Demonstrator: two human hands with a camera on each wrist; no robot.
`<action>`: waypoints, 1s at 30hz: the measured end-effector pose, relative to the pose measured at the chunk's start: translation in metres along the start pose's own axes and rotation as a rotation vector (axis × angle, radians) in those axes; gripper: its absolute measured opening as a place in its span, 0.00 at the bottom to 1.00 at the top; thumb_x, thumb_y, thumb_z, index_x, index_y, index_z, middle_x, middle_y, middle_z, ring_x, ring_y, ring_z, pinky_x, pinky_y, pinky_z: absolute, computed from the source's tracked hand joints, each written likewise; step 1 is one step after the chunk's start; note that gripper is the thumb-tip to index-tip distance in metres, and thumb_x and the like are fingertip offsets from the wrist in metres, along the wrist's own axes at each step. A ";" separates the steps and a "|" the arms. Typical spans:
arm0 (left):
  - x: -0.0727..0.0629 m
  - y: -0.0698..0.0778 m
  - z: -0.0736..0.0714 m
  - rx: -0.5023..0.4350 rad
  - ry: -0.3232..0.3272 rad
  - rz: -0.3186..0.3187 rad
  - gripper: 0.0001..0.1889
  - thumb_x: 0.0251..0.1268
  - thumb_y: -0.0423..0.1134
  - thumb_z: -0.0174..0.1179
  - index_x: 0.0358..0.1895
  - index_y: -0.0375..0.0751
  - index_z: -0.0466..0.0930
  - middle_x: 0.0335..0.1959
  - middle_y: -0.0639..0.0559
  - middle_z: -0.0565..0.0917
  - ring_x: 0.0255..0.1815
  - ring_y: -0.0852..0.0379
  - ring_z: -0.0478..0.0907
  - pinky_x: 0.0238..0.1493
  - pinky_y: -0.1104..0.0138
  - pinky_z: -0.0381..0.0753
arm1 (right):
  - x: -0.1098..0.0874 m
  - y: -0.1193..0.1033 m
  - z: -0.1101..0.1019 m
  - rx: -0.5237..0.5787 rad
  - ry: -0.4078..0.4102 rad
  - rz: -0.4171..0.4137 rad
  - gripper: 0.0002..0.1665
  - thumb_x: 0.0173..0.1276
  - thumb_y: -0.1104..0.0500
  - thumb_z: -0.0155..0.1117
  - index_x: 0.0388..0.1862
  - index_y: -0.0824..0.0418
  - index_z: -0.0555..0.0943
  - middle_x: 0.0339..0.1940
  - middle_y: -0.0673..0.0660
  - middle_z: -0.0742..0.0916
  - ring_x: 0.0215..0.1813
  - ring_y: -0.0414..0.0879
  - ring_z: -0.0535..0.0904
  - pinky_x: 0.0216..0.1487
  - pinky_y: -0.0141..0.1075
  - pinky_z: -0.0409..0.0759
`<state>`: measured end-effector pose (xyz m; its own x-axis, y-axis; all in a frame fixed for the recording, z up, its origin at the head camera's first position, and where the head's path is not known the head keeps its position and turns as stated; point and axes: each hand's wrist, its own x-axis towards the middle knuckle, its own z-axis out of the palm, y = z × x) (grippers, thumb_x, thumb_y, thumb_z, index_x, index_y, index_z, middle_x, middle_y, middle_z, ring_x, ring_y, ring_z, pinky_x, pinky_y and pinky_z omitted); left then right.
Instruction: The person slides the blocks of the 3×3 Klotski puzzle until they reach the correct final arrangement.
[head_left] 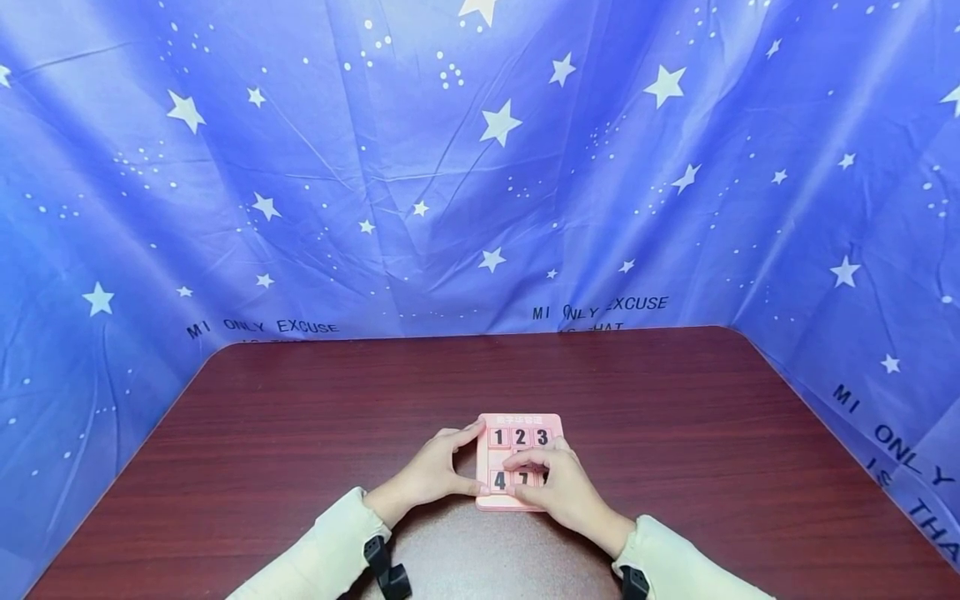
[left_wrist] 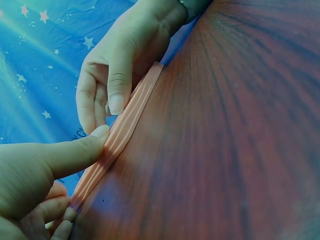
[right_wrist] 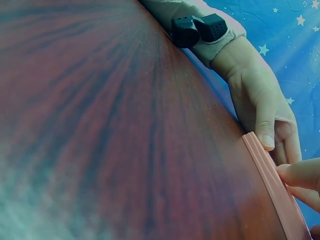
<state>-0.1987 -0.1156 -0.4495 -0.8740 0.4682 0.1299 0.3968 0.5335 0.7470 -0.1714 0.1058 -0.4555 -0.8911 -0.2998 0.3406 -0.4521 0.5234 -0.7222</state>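
Note:
A pink number sliding puzzle (head_left: 495, 502) lies flat on the table. Its top row reads 1, 2, 3; 4 and 7 show in the bottom row, and a tile-free slot shows at the middle row's left. My left hand (head_left: 429, 471) holds the puzzle's left side, index finger near the top corner and thumb at the bottom one. Over the right part is my right hand (head_left: 566, 487), its thumb and bent index finger touching the tile area and hiding several tiles. In the left wrist view the puzzle's ridged side (left_wrist: 125, 125) shows, with the left thumb (left_wrist: 80, 152) on its edge.
The dark red wood-grain table (head_left: 300, 408) extends around the puzzle. A blue star-printed curtain (head_left: 420, 150) hangs behind it and along both sides. Each wrist bears a black camera, the left one (right_wrist: 197, 30) plain in the right wrist view.

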 end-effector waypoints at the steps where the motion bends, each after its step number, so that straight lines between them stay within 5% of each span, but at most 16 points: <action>1: 0.000 0.000 0.000 -0.001 0.000 -0.001 0.49 0.38 0.45 0.76 0.68 0.35 0.63 0.67 0.41 0.68 0.60 0.44 0.67 0.61 0.50 0.64 | 0.000 0.000 0.000 -0.002 0.000 0.007 0.15 0.43 0.60 0.75 0.33 0.48 0.87 0.34 0.42 0.84 0.37 0.37 0.67 0.38 0.31 0.68; 14: -0.001 0.001 -0.001 0.019 -0.005 -0.007 0.50 0.38 0.46 0.77 0.69 0.36 0.63 0.67 0.41 0.68 0.61 0.43 0.67 0.61 0.50 0.65 | 0.007 0.000 0.003 -0.026 0.000 0.076 0.16 0.44 0.61 0.76 0.35 0.48 0.87 0.32 0.48 0.81 0.37 0.40 0.69 0.39 0.32 0.69; 22: -0.002 -0.001 -0.001 0.040 0.010 0.033 0.49 0.40 0.48 0.76 0.68 0.36 0.63 0.66 0.41 0.70 0.59 0.43 0.68 0.60 0.51 0.67 | 0.012 0.000 0.003 -0.027 0.009 0.049 0.16 0.45 0.63 0.75 0.35 0.49 0.87 0.34 0.44 0.86 0.40 0.41 0.75 0.42 0.33 0.72; 30: -0.001 0.002 0.000 0.013 -0.008 -0.010 0.49 0.38 0.45 0.77 0.69 0.36 0.62 0.67 0.42 0.68 0.61 0.43 0.66 0.61 0.49 0.64 | 0.017 0.002 0.001 -0.028 0.001 0.052 0.14 0.48 0.62 0.74 0.35 0.50 0.88 0.30 0.45 0.85 0.32 0.39 0.69 0.32 0.29 0.68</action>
<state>-0.1970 -0.1151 -0.4481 -0.8757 0.4686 0.1166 0.3914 0.5474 0.7397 -0.1874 0.1006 -0.4514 -0.9134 -0.2708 0.3040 -0.4064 0.5605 -0.7216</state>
